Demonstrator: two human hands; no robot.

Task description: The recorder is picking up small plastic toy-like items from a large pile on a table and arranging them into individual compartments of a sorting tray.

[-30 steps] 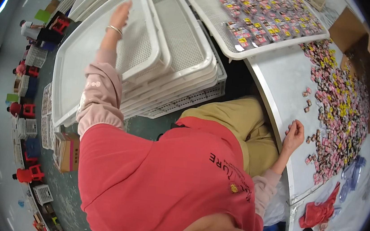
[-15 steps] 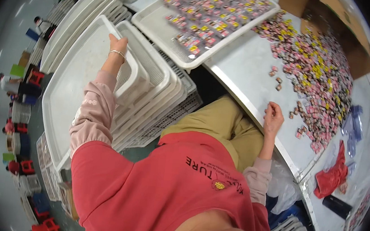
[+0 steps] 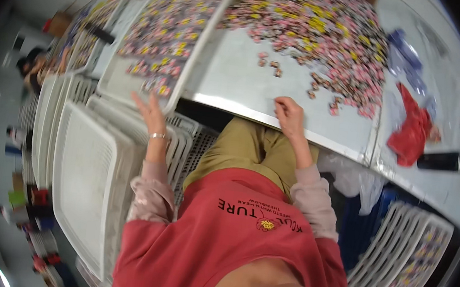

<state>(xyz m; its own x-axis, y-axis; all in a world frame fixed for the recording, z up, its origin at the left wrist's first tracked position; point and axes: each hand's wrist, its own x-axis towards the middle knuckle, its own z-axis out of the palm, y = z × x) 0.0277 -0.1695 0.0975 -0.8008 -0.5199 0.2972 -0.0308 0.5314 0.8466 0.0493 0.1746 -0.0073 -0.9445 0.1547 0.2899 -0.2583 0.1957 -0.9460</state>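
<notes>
The white tray (image 3: 116, 78) of pink-and-yellow pieces (image 3: 169, 30) lies left of the loose pile (image 3: 323, 33), its near end beside your left hand (image 3: 152, 116), fingers spread. Your right hand (image 3: 291, 118) curls near the table (image 3: 231, 76) edge; whether it pinches anything, I cannot tell.

My red sweatshirt (image 3: 203, 241): readable black lettering across my chest, upside down from where I look, in Latin capitals; one big line, with two rows of much smaller capitals alongside it.
Flower print (image 3: 266, 224): a yellow-centred bloom set in among the big letters.
Small pieces (image 3: 315, 26) on the table (image 3: 232, 71): pink, yellow and dark surfaces; any print is too small for me to read.
Rows of pieces (image 3: 169, 30) in the white tray (image 3: 121, 73): same colours, their markings too tiny and blurred to make out.
</notes>
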